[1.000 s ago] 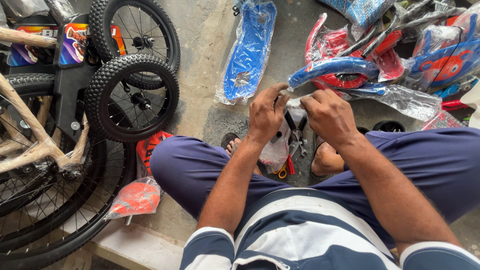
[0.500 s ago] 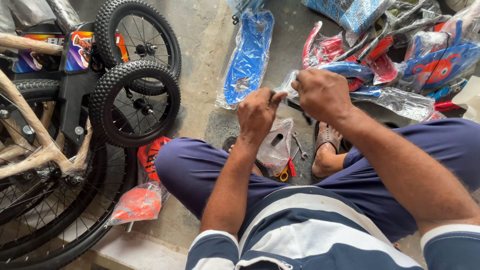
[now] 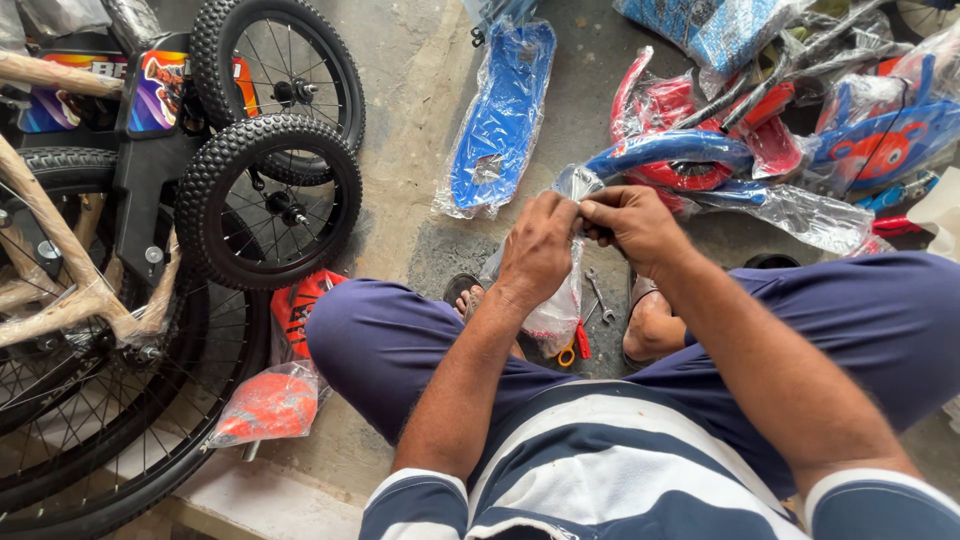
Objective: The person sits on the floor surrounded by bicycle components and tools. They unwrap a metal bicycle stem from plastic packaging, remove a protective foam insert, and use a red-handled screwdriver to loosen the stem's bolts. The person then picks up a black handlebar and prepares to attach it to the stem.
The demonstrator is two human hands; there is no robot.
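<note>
I sit low with my knees spread over a concrete floor. My left hand (image 3: 538,250) and my right hand (image 3: 632,225) meet in front of me, both pinching the top of a clear plastic bag (image 3: 556,315) that hangs down between my feet. The bag holds small parts I cannot make out. What my right fingers grip besides the plastic is hidden. A small spanner (image 3: 599,297) and a red-and-yellow handled tool (image 3: 574,349) lie on the floor under the bag.
Small knobby bicycle wheels (image 3: 268,203) and a black frame stand at the left. Plastic-wrapped blue mudguards (image 3: 502,118) and red and blue parts (image 3: 700,150) lie ahead. Red wrapped pieces (image 3: 270,405) rest by my left knee.
Both hands have come together and shifted slightly toward me with the bag; the view has tilted a little.
</note>
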